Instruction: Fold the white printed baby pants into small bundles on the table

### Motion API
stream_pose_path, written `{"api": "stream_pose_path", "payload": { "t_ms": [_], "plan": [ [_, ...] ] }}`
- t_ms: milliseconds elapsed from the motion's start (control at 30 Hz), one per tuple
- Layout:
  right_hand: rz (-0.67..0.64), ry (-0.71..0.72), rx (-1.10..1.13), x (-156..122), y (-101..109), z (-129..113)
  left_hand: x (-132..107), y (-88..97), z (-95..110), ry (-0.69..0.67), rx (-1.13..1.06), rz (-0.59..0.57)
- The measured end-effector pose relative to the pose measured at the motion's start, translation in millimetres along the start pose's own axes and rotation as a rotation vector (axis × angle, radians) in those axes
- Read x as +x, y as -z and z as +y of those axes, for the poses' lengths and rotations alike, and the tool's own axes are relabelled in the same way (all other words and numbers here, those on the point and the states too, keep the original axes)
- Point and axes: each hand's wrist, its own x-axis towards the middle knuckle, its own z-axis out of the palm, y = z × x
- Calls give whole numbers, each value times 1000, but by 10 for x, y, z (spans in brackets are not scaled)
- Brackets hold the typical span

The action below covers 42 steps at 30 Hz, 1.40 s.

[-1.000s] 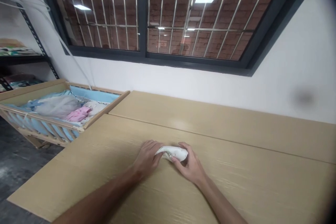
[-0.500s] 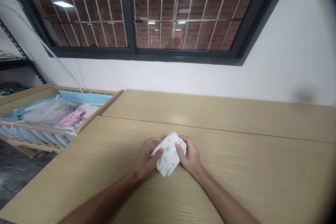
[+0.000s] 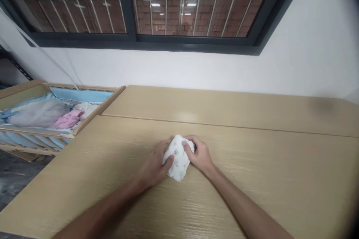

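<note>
Over on the left, a wooden crib stands against the end of the table, with a sheer whitish bundle and a crumpled pink cloth lying in it. Coming right, I see the left hand gripping the near-left side of a small white printed cloth, thumb pressed flat on top and the fingers mostly out of sight behind it. The cloth sits between the two hands, over the middle of the tabletop and tilted a little; whether its underside touches the wood I can't tell from here. It looks folded into a compact pad, its lower edge slightly uneven, as if several layers meet there.

I'd judge it light and soft, with hardly any stiffness beyond what the folds lend it. It shouldn't break or slide from bare fingers, but the layers could slip over one another or spring loose if pinched only at a corner. The opposite sides seem the best hold, thumbs above and fingers beneath, so all the layers stay pressed together.

On its right, the right hand grips the upper-right edge, thumb on the printed face and fingers curled around the far side.
</note>
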Motion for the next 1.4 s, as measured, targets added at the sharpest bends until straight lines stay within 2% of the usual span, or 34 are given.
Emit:
{"api": "stream_pose_path", "payload": {
  "t_ms": [333,633,833,1400],
  "plan": [
    [-28,-49,17,14,-18,61,-27,113,111,-21,291,-210],
    [50,-218,138,55,-22,101,-40,179,103,-108,407,-400],
    [48,-297,158,69,-26,106,-44,176,58,-134,440,-413],
    [34,-235,106,49,-23,159,-30,140,5,-213,452,-377]
  ]
}}
